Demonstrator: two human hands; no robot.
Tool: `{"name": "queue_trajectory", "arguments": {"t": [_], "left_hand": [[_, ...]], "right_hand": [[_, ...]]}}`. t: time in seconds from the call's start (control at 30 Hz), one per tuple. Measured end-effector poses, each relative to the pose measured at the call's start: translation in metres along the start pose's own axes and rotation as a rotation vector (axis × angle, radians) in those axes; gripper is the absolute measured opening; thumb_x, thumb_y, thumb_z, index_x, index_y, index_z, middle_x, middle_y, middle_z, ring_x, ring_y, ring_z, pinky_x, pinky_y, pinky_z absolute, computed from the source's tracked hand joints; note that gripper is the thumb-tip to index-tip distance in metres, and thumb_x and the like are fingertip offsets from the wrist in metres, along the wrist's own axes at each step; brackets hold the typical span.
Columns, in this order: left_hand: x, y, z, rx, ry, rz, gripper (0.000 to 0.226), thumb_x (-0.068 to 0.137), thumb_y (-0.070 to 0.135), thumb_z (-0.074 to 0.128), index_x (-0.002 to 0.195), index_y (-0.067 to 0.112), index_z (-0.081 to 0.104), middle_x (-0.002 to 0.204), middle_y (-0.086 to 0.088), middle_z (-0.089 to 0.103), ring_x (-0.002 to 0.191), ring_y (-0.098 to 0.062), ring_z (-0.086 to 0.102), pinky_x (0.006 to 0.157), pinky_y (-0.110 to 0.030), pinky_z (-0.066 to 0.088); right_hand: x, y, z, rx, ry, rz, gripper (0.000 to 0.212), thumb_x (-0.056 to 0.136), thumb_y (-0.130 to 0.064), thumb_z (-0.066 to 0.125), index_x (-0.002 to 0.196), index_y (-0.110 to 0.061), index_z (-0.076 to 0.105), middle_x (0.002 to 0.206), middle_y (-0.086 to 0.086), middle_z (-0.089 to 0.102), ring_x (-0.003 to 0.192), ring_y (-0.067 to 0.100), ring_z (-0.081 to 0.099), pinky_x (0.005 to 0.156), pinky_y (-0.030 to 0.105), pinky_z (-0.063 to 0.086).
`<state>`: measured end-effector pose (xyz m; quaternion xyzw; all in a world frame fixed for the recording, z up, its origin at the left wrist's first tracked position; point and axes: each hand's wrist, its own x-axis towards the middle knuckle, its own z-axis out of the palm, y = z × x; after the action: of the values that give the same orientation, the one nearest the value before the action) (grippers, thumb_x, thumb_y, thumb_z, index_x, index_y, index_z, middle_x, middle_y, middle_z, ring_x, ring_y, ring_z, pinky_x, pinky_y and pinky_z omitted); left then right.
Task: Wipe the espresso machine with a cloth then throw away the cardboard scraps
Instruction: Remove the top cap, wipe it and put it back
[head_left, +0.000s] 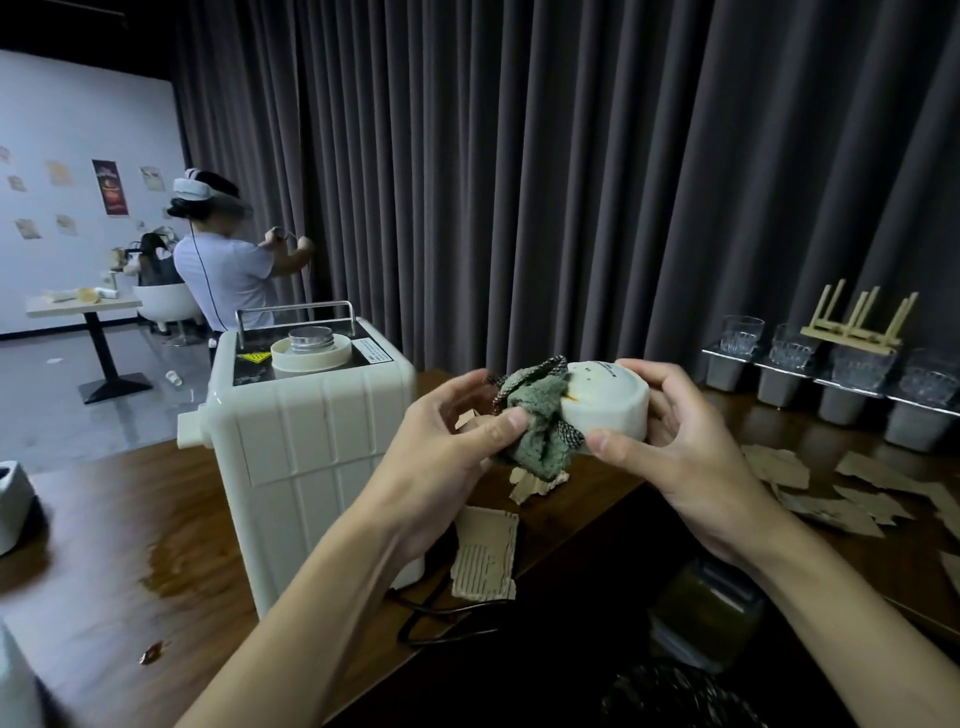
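Both hands meet close in: the left hand (457, 441) pinches the bunched green cloth (535, 428) against the cream round cap (610, 402) gripped by the right hand (675, 447). Just beyond the left hand stands the espresso machine (306, 431); cardboard scraps (831, 499) lie right of the right hand.

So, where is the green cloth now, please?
The cloth is mid-frame in the head view, gripped by the left hand against the white part the right hand holds, right of the espresso machine.
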<state>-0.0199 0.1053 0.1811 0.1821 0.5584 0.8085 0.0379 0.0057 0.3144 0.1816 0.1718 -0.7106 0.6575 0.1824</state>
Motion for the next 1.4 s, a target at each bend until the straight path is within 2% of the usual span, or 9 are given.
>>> {"name": "queue_trajectory", "arguments": {"t": [0.1,0.2,0.33,0.53,0.67,0.8,0.97,1.13,1.4], "left_hand": [[-0.001,0.001,0.003,-0.008,-0.055,-0.029,0.053,0.072,0.01,0.081,0.12,-0.006,0.063,0.11,-0.024,0.073,0.099,-0.034,0.072,0.086,-0.041,0.061],[-0.001,-0.003,0.005,-0.004,-0.034,0.003,0.028,0.066,0.008,0.082,0.09,0.007,0.068,0.092,-0.017,0.073,0.082,-0.03,0.071,0.077,-0.042,0.061],[-0.003,-0.015,0.01,-0.029,-0.069,-0.006,0.024,0.069,0.007,0.082,0.069,0.021,0.063,0.089,-0.012,0.071,0.082,-0.032,0.067,0.079,-0.05,0.056],[-0.004,-0.016,0.013,0.014,-0.066,-0.035,0.036,0.076,-0.004,0.078,0.101,0.015,0.06,0.102,-0.016,0.07,0.089,-0.033,0.071,0.08,-0.05,0.058],[-0.002,-0.018,0.011,0.1,-0.09,-0.071,0.057,0.083,-0.006,0.074,0.132,0.019,0.063,0.127,-0.015,0.067,0.112,-0.029,0.07,0.093,-0.045,0.058],[0.0,-0.027,0.014,0.168,-0.014,-0.028,0.064,0.065,0.017,0.085,0.126,0.027,0.068,0.137,-0.016,0.056,0.118,-0.028,0.066,0.095,-0.045,0.058],[0.001,-0.034,0.021,0.108,0.069,0.017,0.064,0.069,0.009,0.08,0.128,0.027,0.064,0.137,-0.012,0.057,0.121,-0.028,0.063,0.097,-0.044,0.057],[0.0,-0.035,0.025,0.078,0.068,-0.015,0.063,0.073,0.009,0.078,0.132,0.022,0.06,0.127,-0.013,0.065,0.114,-0.026,0.068,0.099,-0.047,0.056],[0.003,-0.029,0.02,0.118,0.079,-0.013,0.06,0.071,0.013,0.08,0.127,0.022,0.059,0.132,-0.013,0.059,0.114,-0.028,0.067,0.09,-0.043,0.061]], "right_hand": [[-0.001,0.002,-0.002,-0.002,-0.039,-0.002,0.078,0.059,-0.017,0.085,0.128,-0.015,0.049,0.123,0.003,0.065,0.114,0.016,0.064,0.092,0.033,0.055],[-0.003,0.006,0.0,0.008,-0.051,-0.012,0.077,0.06,-0.014,0.085,0.129,-0.015,0.049,0.124,0.004,0.065,0.115,0.018,0.063,0.092,0.035,0.055],[-0.005,0.012,0.001,0.04,-0.04,-0.02,0.084,0.055,-0.026,0.086,0.13,-0.013,0.049,0.125,0.006,0.065,0.116,0.019,0.063,0.093,0.035,0.055],[-0.006,0.019,-0.003,0.052,-0.104,0.011,0.093,0.055,-0.042,0.091,0.132,-0.014,0.046,0.127,0.003,0.064,0.12,0.018,0.06,0.093,0.032,0.053],[-0.005,0.025,-0.002,-0.024,-0.118,-0.025,0.076,0.072,-0.024,0.085,0.135,-0.017,0.044,0.129,0.002,0.062,0.122,0.013,0.058,0.092,0.023,0.05],[-0.005,0.03,0.002,-0.097,-0.099,-0.062,0.086,0.069,-0.045,0.084,0.14,-0.028,0.04,0.14,-0.002,0.05,0.13,0.008,0.049,0.101,0.022,0.045],[-0.007,0.029,0.01,-0.174,-0.156,-0.106,0.101,0.06,-0.034,0.091,0.14,-0.053,0.032,0.145,-0.011,0.044,0.134,0.008,0.046,0.107,0.029,0.042],[-0.009,0.027,0.024,-0.454,-0.119,-0.218,0.091,0.058,-0.024,0.093,0.129,-0.052,0.043,0.158,-0.013,0.004,0.141,-0.01,0.018,0.106,0.006,0.029],[-0.005,0.027,0.034,-0.385,-0.157,-0.207,0.086,0.071,-0.013,0.085,0.133,-0.056,0.043,0.155,-0.025,-0.002,0.144,0.002,0.02,0.102,0.01,0.038]]}}
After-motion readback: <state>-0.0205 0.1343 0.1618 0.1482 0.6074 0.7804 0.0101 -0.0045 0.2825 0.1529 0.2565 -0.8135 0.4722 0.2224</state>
